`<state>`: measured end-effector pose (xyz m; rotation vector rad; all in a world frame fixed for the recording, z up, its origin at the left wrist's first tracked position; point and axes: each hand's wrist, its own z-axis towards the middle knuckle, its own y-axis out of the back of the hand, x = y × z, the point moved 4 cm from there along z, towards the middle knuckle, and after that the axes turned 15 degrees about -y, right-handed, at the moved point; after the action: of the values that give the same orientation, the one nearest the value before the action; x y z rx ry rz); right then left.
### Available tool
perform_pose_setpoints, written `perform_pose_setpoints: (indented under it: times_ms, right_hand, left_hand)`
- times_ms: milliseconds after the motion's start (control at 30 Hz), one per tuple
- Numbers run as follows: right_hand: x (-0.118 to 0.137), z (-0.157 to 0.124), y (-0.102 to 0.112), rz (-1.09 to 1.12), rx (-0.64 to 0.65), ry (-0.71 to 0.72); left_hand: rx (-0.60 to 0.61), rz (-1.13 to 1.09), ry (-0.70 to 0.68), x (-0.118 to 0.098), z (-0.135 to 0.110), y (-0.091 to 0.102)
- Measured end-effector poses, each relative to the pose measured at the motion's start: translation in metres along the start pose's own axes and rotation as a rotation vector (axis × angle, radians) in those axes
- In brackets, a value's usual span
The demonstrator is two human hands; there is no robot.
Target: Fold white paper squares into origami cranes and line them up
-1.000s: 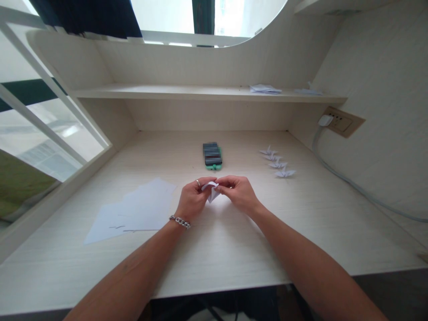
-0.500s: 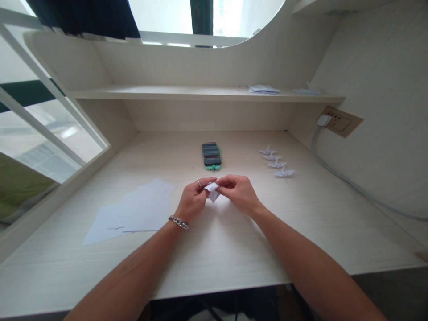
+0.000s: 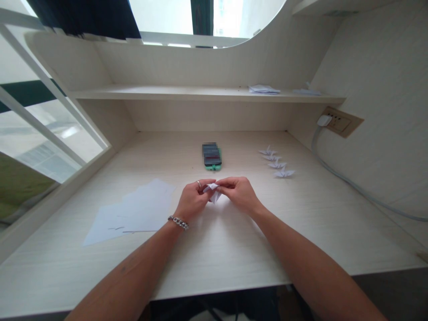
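A small piece of folded white paper is held between my two hands, over the middle of the desk. My left hand, with a ring and a chain bracelet, pinches its left side. Fingers and thumb of my right hand close on its upper right edge. Part of the paper is hidden behind the fingers. Several folded white paper cranes stand in a row to the right, beyond my right hand. Sheets of white paper lie flat to the left of my left hand.
A phone with a green edge lies beyond my hands. Folded papers rest on the shelf above the desk. At the right, a cable runs from a wall socket down along the wall.
The folded paper has tilted slightly between my fingers, its top now flatter and its lower point still downward. My right fingers have dipped a little. The other things have stayed in place.
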<state>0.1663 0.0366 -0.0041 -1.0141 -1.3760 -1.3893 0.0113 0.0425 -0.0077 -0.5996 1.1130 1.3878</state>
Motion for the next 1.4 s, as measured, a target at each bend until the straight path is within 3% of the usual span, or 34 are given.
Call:
perform_pose_setpoints:
  times_ms: [267,567,1167,1300,1400]
  right_hand:
    - [0.014,-0.006,0.002,-0.264,-0.126,0.122]
    - [0.016,-0.008,0.000,-0.394,-0.148,0.240]
    - [0.024,-0.013,-0.001,-0.064,-0.052,0.154]
    - [0.021,-0.010,0.002,0.067,-0.053,0.146]
    - [0.013,-0.005,0.005,0.119,-0.081,0.092]
  left_hand:
    - [0.064,-0.051,0.048,-0.005,0.000,-0.004]
    - [0.153,-0.064,0.073,-0.004,-0.001,-0.008]
    - [0.251,0.172,-0.012,-0.007,-0.002,-0.007]
    - [0.191,0.176,-0.006,-0.008,-0.001,-0.005]
    - [0.001,0.073,0.067,-0.006,0.000,0.003]
